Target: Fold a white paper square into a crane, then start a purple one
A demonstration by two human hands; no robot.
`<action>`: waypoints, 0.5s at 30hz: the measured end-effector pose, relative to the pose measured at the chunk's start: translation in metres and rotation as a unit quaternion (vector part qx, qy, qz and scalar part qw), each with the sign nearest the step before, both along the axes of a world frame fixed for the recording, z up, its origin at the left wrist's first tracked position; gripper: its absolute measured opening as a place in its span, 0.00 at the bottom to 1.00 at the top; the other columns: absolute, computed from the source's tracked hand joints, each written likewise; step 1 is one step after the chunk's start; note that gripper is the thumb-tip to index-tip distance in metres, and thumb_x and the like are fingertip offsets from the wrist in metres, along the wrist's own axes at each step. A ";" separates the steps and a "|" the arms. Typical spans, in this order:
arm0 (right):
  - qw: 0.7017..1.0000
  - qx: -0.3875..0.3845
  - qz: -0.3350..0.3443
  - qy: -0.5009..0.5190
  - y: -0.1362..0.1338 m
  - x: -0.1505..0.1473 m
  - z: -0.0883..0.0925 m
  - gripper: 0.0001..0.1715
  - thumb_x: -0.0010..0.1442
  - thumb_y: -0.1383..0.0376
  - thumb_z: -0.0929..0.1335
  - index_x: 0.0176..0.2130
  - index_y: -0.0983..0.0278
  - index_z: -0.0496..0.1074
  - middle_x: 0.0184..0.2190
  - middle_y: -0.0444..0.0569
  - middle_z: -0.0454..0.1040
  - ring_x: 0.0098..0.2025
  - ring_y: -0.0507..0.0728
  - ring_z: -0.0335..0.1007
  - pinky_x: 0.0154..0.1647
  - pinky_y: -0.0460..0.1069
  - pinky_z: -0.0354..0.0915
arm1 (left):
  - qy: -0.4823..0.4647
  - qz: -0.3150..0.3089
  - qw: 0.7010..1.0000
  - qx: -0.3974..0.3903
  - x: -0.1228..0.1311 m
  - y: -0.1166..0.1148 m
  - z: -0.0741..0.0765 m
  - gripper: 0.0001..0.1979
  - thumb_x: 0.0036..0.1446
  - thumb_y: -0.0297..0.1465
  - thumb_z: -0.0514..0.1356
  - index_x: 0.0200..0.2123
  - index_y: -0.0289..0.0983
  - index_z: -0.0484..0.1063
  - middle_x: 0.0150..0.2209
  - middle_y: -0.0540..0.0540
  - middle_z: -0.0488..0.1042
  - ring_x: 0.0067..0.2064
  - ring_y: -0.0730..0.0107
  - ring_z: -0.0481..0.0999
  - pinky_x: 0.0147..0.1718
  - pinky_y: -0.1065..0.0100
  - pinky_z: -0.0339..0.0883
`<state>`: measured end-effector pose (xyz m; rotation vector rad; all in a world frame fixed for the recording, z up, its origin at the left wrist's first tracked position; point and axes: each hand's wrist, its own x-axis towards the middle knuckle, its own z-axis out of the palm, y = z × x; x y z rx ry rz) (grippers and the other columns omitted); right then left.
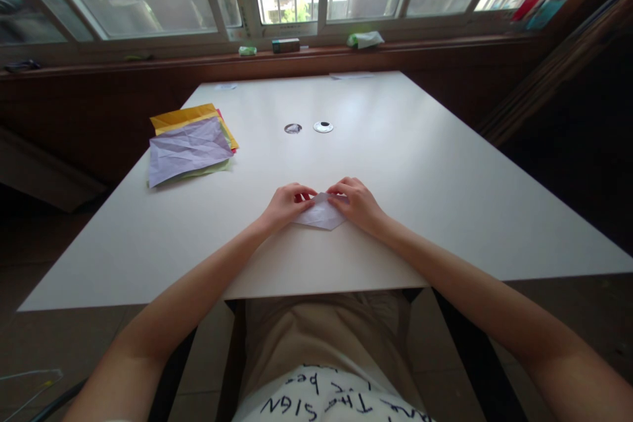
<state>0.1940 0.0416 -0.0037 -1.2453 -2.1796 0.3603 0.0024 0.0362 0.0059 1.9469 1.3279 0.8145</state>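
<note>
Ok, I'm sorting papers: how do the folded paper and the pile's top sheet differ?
The folded paper is smaller and pointed; the top sheet is larger and roughly four-sided. The left hand and right hand touch the folded paper; neither touches the top sheet. Both papers look pale lilac.

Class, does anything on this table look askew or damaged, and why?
The loose paper stack on the left looks askew: its top lavender sheet is creased, and the yellow sheet beneath appears to jut past the edge of the tabletop.
</note>
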 end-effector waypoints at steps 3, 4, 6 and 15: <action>1.000 0.009 0.007 0.011 0.000 0.000 0.000 0.08 0.54 0.70 0.64 0.32 0.62 0.73 0.32 0.49 0.70 0.38 0.56 0.63 0.42 0.51 0.61 | 0.011 -0.013 0.999 0.041 0.001 -0.001 0.000 0.08 0.48 0.27 0.58 0.33 0.37 0.75 0.29 0.48 0.71 0.29 0.76 0.69 0.31 0.72 0.64; 1.000 0.013 0.008 0.013 0.000 -0.001 0.001 0.09 0.53 0.71 0.64 0.31 0.62 0.73 0.31 0.49 0.70 0.38 0.56 0.63 0.41 0.51 0.61 | 0.018 -0.020 0.998 0.058 0.001 -0.001 -0.001 0.07 0.49 0.26 0.58 0.32 0.37 0.75 0.30 0.49 0.71 0.29 0.76 0.69 0.32 0.72 0.64; 1.000 0.020 0.012 0.019 0.000 -0.001 0.002 0.10 0.52 0.73 0.64 0.30 0.62 0.73 0.31 0.48 0.69 0.37 0.56 0.63 0.41 0.51 0.61 | 0.039 -0.034 0.994 0.099 0.001 -0.002 -0.002 0.08 0.49 0.23 0.57 0.31 0.38 0.75 0.30 0.48 0.71 0.31 0.76 0.69 0.33 0.72 0.64; 0.999 0.015 0.037 0.017 -0.006 -0.002 0.006 0.11 0.49 0.75 0.63 0.27 0.62 0.72 0.28 0.47 0.69 0.33 0.53 0.64 0.36 0.48 0.61 | 0.159 -0.092 0.954 0.238 -0.003 -0.002 -0.003 0.10 0.52 0.22 0.55 0.31 0.40 0.75 0.32 0.48 0.72 0.33 0.72 0.67 0.33 0.70 0.62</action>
